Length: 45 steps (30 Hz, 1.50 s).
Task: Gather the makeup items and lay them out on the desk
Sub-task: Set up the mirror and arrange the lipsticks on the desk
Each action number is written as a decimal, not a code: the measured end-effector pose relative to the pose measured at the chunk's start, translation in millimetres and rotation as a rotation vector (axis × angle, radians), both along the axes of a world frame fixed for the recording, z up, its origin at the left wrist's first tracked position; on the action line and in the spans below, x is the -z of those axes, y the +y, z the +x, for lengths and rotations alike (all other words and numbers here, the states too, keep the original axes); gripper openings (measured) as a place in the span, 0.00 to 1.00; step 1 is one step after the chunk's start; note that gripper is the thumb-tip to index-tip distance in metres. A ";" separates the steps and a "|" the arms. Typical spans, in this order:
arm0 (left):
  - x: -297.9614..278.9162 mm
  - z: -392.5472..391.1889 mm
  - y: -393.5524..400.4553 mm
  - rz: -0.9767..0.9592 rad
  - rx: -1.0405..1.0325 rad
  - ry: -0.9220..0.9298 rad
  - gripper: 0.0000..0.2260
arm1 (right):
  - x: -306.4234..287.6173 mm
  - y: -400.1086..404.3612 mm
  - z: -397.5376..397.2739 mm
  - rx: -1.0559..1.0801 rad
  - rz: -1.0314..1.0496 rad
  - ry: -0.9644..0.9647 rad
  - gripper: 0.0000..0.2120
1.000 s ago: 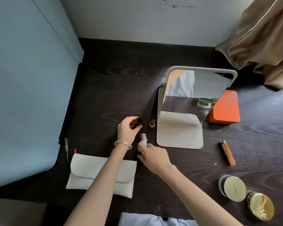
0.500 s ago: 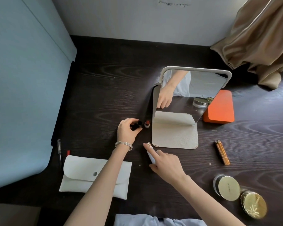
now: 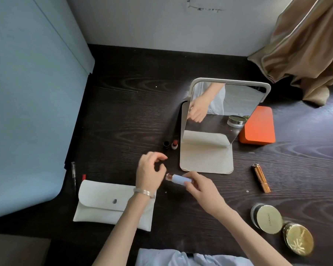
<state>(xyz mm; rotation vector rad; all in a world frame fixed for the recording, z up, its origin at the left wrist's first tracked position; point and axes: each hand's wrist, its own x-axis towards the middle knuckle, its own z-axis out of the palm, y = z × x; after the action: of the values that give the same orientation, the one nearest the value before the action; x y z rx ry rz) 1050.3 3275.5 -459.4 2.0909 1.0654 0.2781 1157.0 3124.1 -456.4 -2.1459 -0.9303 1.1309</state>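
My right hand (image 3: 202,191) holds a pale blue lipstick tube (image 3: 179,178) sideways above the dark desk (image 3: 123,116), its rose-gold end pointing left. My left hand (image 3: 149,170), with a silver bangle on the wrist, hovers just left of that end with fingers curled and apart, holding nothing. A black lipstick cap (image 3: 166,144) and an uncapped red lipstick (image 3: 174,144) stand upright side by side just left of the mirror base. A gold lipstick tube (image 3: 261,177) lies to the right. Two round gold-lidded jars (image 3: 268,218) (image 3: 298,239) sit at the front right.
A standing mirror (image 3: 219,112) on a cream base sits mid-desk, with an orange case (image 3: 258,125) behind it. A white pouch (image 3: 104,202) lies front left, with a clear pen (image 3: 73,174) and a small red item (image 3: 83,177) beside it. A tan curtain (image 3: 306,45) hangs at the back right.
My left hand let go of the black cap beside the red lipstick and drew back toward me. My right hand lifted the blue lipstick and turned it sideways.
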 end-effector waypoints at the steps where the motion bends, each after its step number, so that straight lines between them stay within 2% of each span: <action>1: -5.0 -4.7 -10.9 0.004 0.123 0.008 0.11 | -4.1 -2.2 1.5 0.077 0.055 0.103 0.07; 3: -13.9 -9.0 -32.3 -0.143 0.263 -0.018 0.12 | -12.3 -4.3 2.4 0.240 0.156 0.230 0.08; 5: -21.7 -5.9 -51.3 -0.449 0.263 -0.060 0.12 | -18.2 -5.4 -0.6 0.389 0.202 0.297 0.09; 6: -23.6 -1.9 -59.5 -0.544 0.256 -0.045 0.12 | -19.9 -6.7 -2.5 0.450 0.215 0.325 0.11; 9: -24.1 8.5 -78.1 -0.477 0.296 0.121 0.08 | -23.6 -13.5 -5.5 0.503 0.212 0.369 0.12; 12: -24.2 13.0 -91.6 -0.499 0.323 0.152 0.08 | -25.2 -25.4 -5.9 0.484 0.158 0.351 0.15; 17: -15.6 12.3 -110.4 -0.572 0.331 0.127 0.09 | -23.1 -46.2 -5.6 0.513 0.135 0.338 0.13; 23: -16.6 4.4 -120.6 -0.747 0.302 -0.028 0.05 | -27.6 -58.2 5.2 0.596 0.117 0.432 0.10; 28: -14.5 -11.6 -113.2 -0.704 0.249 -0.032 0.09 | -32.7 -69.3 38.3 0.833 0.271 0.599 0.06; 30: -14.4 -15.7 -109.3 -0.696 0.203 -0.053 0.07 | -29.7 -75.2 42.8 0.806 0.278 0.525 0.06; 32: -14.9 -17.2 -105.6 -0.695 0.179 -0.075 0.04 | -22.4 -80.6 35.7 0.664 0.248 0.437 0.08; 35: -15.4 -17.7 -102.2 -0.723 0.112 -0.113 0.01 | -8.0 -84.9 18.1 0.483 0.232 0.363 0.16; 41: -13.3 -20.4 -101.9 -0.740 0.005 -0.200 0.03 | 19.4 -88.5 -4.0 0.413 0.211 -0.064 0.14; 45: -15.3 -21.3 -101.5 -0.721 -0.031 -0.217 0.05 | 26.1 -85.8 -3.3 0.364 0.128 -0.136 0.15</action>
<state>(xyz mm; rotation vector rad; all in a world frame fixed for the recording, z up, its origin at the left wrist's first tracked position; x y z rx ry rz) 1029.1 3174.1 -444.1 1.3671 0.8932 0.1049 1153.7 3038.3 -482.5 -2.1920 -0.6134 0.7356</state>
